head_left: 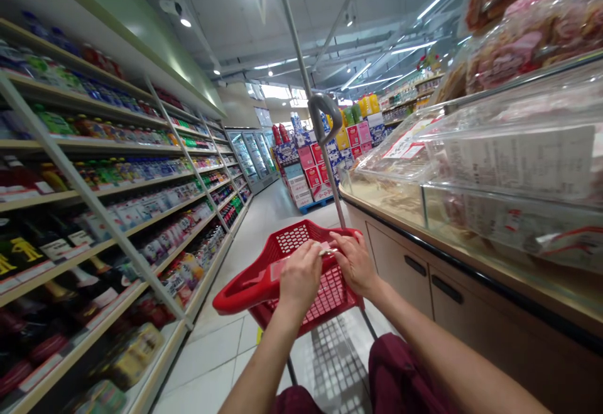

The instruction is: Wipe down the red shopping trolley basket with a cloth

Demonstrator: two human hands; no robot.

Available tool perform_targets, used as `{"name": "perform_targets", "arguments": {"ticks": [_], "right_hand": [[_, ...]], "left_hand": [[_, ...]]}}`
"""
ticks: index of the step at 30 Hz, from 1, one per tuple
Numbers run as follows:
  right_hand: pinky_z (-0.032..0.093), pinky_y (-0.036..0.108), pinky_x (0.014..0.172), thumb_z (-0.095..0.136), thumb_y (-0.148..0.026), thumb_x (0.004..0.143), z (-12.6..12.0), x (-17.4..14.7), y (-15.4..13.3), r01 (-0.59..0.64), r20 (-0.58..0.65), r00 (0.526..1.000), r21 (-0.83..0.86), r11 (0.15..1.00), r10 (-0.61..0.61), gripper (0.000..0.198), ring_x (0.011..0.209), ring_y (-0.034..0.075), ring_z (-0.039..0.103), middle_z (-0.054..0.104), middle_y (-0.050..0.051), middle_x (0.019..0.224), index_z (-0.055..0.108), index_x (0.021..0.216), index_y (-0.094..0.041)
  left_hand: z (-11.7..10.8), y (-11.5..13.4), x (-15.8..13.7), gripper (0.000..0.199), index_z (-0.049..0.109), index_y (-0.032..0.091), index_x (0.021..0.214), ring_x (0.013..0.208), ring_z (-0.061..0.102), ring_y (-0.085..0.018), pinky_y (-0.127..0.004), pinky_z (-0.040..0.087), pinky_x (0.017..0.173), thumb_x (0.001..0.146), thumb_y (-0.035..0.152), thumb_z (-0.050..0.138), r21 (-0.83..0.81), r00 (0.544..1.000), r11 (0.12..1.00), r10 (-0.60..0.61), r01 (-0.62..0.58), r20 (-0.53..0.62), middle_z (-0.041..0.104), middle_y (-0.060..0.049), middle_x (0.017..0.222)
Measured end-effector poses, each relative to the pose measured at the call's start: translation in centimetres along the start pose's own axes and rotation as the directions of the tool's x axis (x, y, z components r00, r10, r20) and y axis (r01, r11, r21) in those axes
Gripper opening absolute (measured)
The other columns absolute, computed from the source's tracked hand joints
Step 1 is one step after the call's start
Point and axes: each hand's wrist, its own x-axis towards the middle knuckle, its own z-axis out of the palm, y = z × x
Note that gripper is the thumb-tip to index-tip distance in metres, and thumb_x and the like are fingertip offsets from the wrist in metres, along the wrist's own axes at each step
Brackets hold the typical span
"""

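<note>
My left hand (301,272) is closed, its fingers bent down over the near side of a red shopping cart basket (332,294). Close beside it, my right hand (353,260) has curled fingers and meets it above the basket. Between the fingertips of both hands shows a small whitish thing (325,251), too small and covered to name. Below the left hand runs the cart's red handle (235,298). A red and pale flat piece (277,268) lies by the handle; its kind is unclear.
Shelves of bottled drinks (141,169) line the left side. A counter with clear covers (424,188) and wrapped food stands close on the right. Ahead are stacked cartons (315,169), glass-door fridges (254,156) and a tall pole with a grey hook (325,119). Tiled floor (211,345) lies below.
</note>
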Motion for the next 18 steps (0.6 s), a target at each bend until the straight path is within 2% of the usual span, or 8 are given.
{"name": "perform_targets", "arguments": {"ticks": [3,5,7,10,12,14,16,18], "right_hand": [[0.016,0.045,0.1,0.027,-0.032,0.088,-0.1,0.4,0.1,-0.032,-0.015,0.999,0.006,0.999,0.032,0.04,0.1,0.018,0.049,0.062,0.005,0.098,0.042,0.122,-0.019],[0.014,0.047,0.101,0.027,-0.034,0.088,0.0,0.6,-0.3,-0.065,-0.034,0.997,0.006,0.998,0.066,0.04,0.097,0.018,0.049,0.062,0.004,0.095,0.044,0.121,-0.018],[0.012,0.049,0.101,0.029,-0.035,0.088,0.2,0.7,-0.8,-0.081,-0.037,0.996,0.006,0.997,0.081,0.039,0.096,0.018,0.05,0.063,0.003,0.093,0.044,0.12,-0.019],[0.014,0.047,0.1,0.03,-0.034,0.088,0.3,0.8,-1.0,-0.058,-0.005,0.998,0.015,0.998,0.058,0.038,0.097,0.018,0.05,0.063,0.002,0.094,0.043,0.12,-0.021],[0.016,0.045,0.1,0.03,-0.032,0.088,0.1,0.9,-0.8,-0.05,0.011,0.999,0.018,0.999,0.05,0.037,0.097,0.017,0.05,0.064,0.002,0.095,0.044,0.12,-0.02],[0.016,0.044,0.1,0.029,-0.03,0.088,-0.1,1.0,-0.5,-0.06,0.008,0.998,0.024,0.998,0.06,0.036,0.096,0.016,0.051,0.063,0.003,0.095,0.045,0.119,-0.02],[0.015,0.045,0.1,0.028,-0.029,0.087,-0.1,1.2,-0.5,-0.078,-0.003,0.997,0.036,0.996,0.078,0.036,0.096,0.017,0.051,0.063,0.003,0.095,0.046,0.117,-0.02],[0.013,0.046,0.1,0.027,-0.03,0.087,-0.1,1.2,-0.7,-0.095,-0.014,0.995,0.046,0.994,0.095,0.037,0.096,0.017,0.05,0.064,0.003,0.094,0.047,0.116,-0.019]], "left_hand": [[-1.9,-3.4,-1.5,0.026,0.059,0.022,0.1,0.101,0.055,-0.016,-0.032,0.045,0.089,0.081,0.025,0.041,0.056,0.984,0.983,-0.177,0.177,-0.016,0.061,-0.003,0.109],[-2.3,-4.4,-1.7,0.025,0.061,0.022,0.097,0.097,0.058,-0.017,-0.033,0.047,0.087,0.08,0.024,0.042,0.108,0.958,0.952,-0.281,0.285,-0.055,0.063,-0.004,0.105],[-1.6,-3.4,-1.3,0.025,0.061,0.022,0.097,0.098,0.057,-0.017,-0.034,0.047,0.087,0.08,0.024,0.043,0.112,0.968,0.962,-0.245,0.249,-0.05,0.063,-0.004,0.106],[0.1,-0.7,-0.2,0.026,0.059,0.02,0.1,0.104,0.054,-0.017,-0.034,0.045,0.09,0.082,0.023,0.041,0.046,0.999,0.998,-0.034,0.035,-0.023,0.061,-0.006,0.11],[0.2,-0.5,-0.3,0.027,0.058,0.021,0.102,0.104,0.053,-0.017,-0.034,0.045,0.09,0.082,0.023,0.041,0.019,0.999,0.999,0.03,-0.029,-0.031,0.06,-0.006,0.112],[-0.8,-2.0,-1.2,0.026,0.058,0.021,0.102,0.102,0.055,-0.017,-0.035,0.046,0.089,0.081,0.024,0.042,0.028,0.999,0.999,-0.014,0.015,-0.042,0.06,-0.005,0.112],[-2.0,-3.9,-2.3,0.026,0.059,0.021,0.1,0.099,0.057,-0.018,-0.036,0.047,0.087,0.081,0.025,0.042,0.06,0.991,0.991,-0.119,0.123,-0.068,0.061,-0.005,0.109],[-2.4,-4.5,-2.7,0.025,0.06,0.02,0.098,0.097,0.058,-0.018,-0.037,0.048,0.086,0.081,0.025,0.041,0.084,0.978,0.978,-0.182,0.191,-0.099,0.062,-0.006,0.106]]}}
